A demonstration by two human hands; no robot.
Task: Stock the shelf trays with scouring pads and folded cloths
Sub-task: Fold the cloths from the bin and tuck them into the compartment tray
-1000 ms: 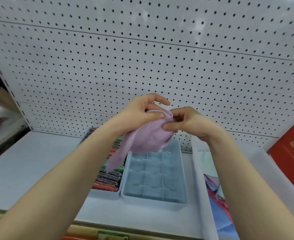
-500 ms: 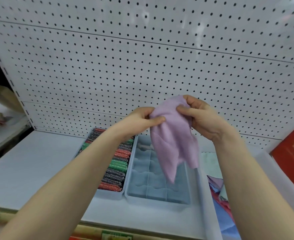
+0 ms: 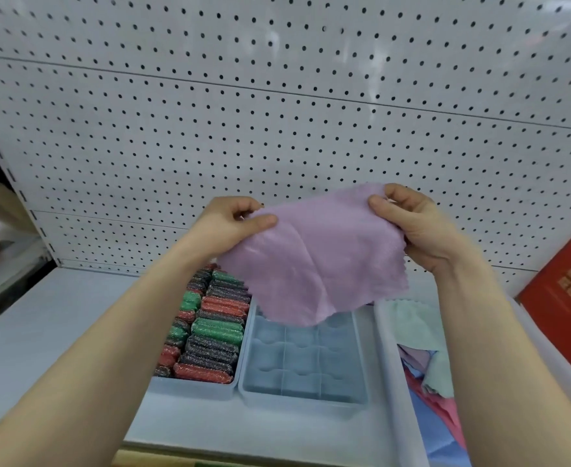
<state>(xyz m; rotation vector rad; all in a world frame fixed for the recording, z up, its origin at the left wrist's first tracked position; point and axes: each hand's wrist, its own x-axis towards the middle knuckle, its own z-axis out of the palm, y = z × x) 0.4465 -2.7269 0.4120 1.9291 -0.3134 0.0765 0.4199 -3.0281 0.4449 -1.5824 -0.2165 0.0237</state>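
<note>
From the head camera I see both my hands raised in front of the pegboard (image 3: pixel 277 123), holding a lilac cloth (image 3: pixel 314 254) spread open in the air above the shelf (image 3: pixel 24 348). The left hand (image 3: pixel 230 227) pinches its left top corner between thumb and curled fingers; the right hand (image 3: pixel 412 224) grips the right top corner, fingers clamped on the fabric. The cloth hangs down and hides the far end of the empty divided tray (image 3: pixel 306 362), so I cannot see how many compartments it has at the back. My left forearm covers part of the tray of scouring pads (image 3: pixel 210 335), which stand packed in rows of green, red and dark colours. On the right, a white bin (image 3: pixel 391 358) is cut off by the lower edge and partly hidden by my right arm; inside it lie loose cloths (image 3: pixel 429 358) in pale green, pink and blue. At the far right a red box (image 3: pixel 567 298) carries gold characters, too blurred to read. A green label (image 3: pixel 206 464) shows at the shelf's front edge, its writing not legible.
</note>
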